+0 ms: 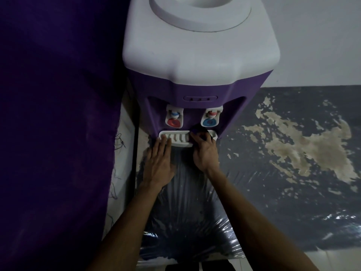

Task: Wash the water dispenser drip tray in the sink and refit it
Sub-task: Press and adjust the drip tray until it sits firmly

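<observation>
Purple cloth (pixel 54 114) hangs at left. Left hand (pixel 159 163) flat, straight fingers resting on left end of white drip tray (pixel 180 138). Tray seated at base of purple-white dispenser (pixel 195 75), under both taps. Right hand (pixel 205 153) fingers curled over tray's right part.

One head camera is looking steeply down from just above the dispenser (pixel 197 61), facing its front, close in, taking in both forearms and the floor (pixel 293 153) beside it.
</observation>
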A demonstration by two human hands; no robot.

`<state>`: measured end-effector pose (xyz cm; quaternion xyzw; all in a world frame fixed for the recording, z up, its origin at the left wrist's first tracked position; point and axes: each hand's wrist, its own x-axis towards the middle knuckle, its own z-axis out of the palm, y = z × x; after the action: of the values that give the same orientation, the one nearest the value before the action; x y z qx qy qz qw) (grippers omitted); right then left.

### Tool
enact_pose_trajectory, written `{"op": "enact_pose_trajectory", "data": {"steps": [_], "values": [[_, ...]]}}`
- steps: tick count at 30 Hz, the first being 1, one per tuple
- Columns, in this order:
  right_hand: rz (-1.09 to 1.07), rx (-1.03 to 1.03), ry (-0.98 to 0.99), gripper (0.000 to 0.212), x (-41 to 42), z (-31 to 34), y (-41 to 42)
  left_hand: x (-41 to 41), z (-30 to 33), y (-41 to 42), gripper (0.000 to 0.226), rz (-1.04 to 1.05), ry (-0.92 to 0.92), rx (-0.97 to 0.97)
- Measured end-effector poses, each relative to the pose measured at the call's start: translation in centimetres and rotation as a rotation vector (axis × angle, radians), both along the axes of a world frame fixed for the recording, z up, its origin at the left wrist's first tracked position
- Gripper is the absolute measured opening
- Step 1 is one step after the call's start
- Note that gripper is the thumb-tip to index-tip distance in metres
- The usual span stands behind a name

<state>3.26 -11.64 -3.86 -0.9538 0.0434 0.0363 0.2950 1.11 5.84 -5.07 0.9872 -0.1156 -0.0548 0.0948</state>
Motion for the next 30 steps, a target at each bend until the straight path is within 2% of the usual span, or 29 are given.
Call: {"op": "enact_pose_trajectory", "data": {"steps": [3,5,8,11,16,21,27,30], "values": [[-0.012,0.115,-0.082,0.060,-0.9,-0.4,0.0,0.2,0.3,0.3,0.085,-0.003,0.040,-0.002],[0.057,0.027,-0.112,0.061,-1.4,-0.4,0.6,0.4,0.4,0.3,0.082,-0.011,0.020,0.010],[0.130,-0.223,-0.077,0.063,-1.3,-0.2,1.7,0.6,0.2,0.7,0.079,-0.026,0.000,0.028],[0.109,-0.309,-0.034,0.064,-0.8,0.1,2.5,0.6,0.3,1.2,0.075,-0.040,-0.026,0.005],[0.039,-0.246,-0.019,0.064,-0.1,0.2,3.1,0.6,0.1,1.4,0.077,-0.060,0.035,0.001],[0.136,-0.199,-0.112,0.067,-1.5,-1.0,1.6,0.7,0.3,1.0,0.075,-0.052,0.022,0.044],[0.298,-0.277,-0.161,0.065,-1.2,-0.9,2.1,0.8,0.1,1.0,0.076,-0.049,-0.001,0.053],[0.208,-0.280,-0.146,0.062,-0.4,-0.7,3.6,0.8,0.1,1.3,0.075,-0.056,0.004,0.012]]}}
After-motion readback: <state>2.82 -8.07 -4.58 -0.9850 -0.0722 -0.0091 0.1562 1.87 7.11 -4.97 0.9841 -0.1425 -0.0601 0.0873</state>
